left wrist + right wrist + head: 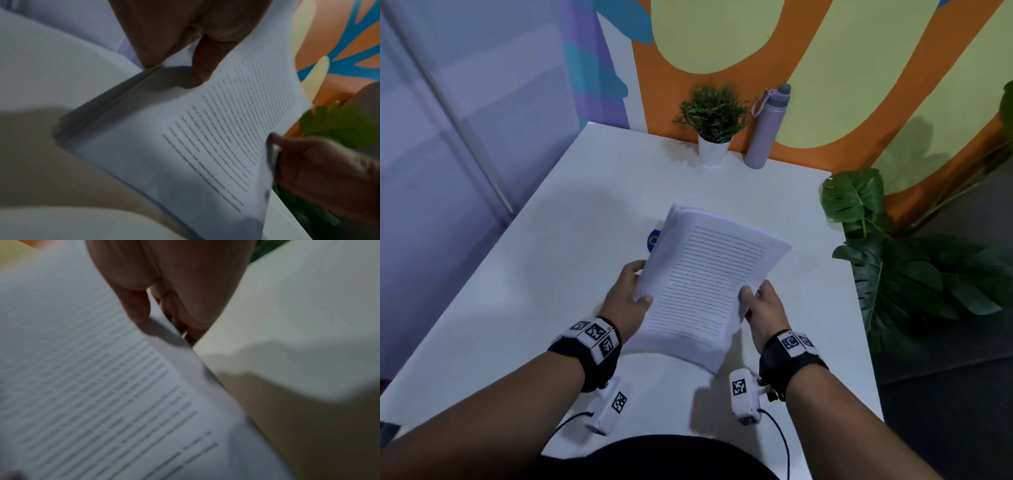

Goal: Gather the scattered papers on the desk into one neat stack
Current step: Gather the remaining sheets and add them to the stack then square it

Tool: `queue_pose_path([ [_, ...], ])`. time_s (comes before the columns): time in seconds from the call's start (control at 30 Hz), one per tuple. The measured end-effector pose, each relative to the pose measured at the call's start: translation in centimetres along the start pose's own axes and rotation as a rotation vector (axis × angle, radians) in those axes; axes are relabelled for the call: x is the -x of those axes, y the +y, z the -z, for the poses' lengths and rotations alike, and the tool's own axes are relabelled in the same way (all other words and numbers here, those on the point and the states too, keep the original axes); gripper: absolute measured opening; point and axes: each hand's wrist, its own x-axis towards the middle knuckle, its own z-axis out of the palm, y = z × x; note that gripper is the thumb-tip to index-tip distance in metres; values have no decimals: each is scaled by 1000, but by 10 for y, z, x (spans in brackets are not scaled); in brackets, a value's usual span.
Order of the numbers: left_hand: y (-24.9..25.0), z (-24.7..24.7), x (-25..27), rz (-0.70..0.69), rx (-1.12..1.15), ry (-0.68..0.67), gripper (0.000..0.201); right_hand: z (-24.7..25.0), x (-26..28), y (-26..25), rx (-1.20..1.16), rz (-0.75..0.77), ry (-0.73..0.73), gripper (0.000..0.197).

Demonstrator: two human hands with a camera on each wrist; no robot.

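A stack of white printed papers (pixel 705 277) is held above the middle of the white desk (pixel 551 240), tilted, its far end pointing up and away. My left hand (pixel 628 296) grips the stack's left edge, thumb on top. My right hand (pixel 762 305) grips the right edge the same way. The left wrist view shows the papers (pixel 185 146) with my left thumb (pixel 205 61) on the page and the right hand (pixel 318 162) at the far edge. Blurred in the right wrist view are the papers (pixel 92 386) and my right thumb (pixel 135 305).
A small potted plant (pixel 712 123) and a lilac bottle (pixel 765 126) stand at the desk's far edge by the painted wall. A big leafy plant (pixel 911 267) rises off the desk's right side. A blue round item (pixel 653 240) peeks out from behind the stack.
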Motion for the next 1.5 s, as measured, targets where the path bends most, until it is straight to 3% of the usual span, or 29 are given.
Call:
queue_pose_path([
  [0.1,7,12,-11,26,68,47,41,-23,5,-39,16,182,14,12],
  [0.2,9,23,-18,30,208,107,48,-46,14,-54,74,307,39,8],
  [0.37,11,30,-14,44,219,132,47,-56,21,-35,165,353,44,12],
  [0.47,13,29,-9,30,232,148,39,-57,28,-36,179,345,53,3],
  [0.53,19,31,-8,-15,258,195,33,-57,33,-47,172,398,48,26],
  [0.57,24,32,-8,-45,288,226,35,-56,35,-54,171,490,57,40],
  [0.63,37,37,-6,-118,370,293,38,-55,37,-69,263,812,131,57],
  [0.7,52,41,-4,-199,412,356,30,-54,33,-77,427,1083,185,59],
  [0.77,65,41,-2,-258,400,391,16,-55,31,-79,501,1174,188,53],
  [1.0,72,40,-6,-336,302,463,16,-51,41,-83,440,1153,226,43],
  [1.13,70,43,-3,-304,386,360,10,-46,46,-92,278,928,224,52],
  [1.27,72,42,-1,-250,439,394,14,-45,40,-88,477,1097,197,60],
  [1.33,74,42,-3,-251,417,417,16,-45,38,-87,528,1106,219,57],
  [1.4,74,43,-6,-264,417,400,16,-45,39,-89,652,1134,315,54],
  [1.5,67,46,-8,-285,338,343,25,-53,48,-99,1022,1168,476,54],
])
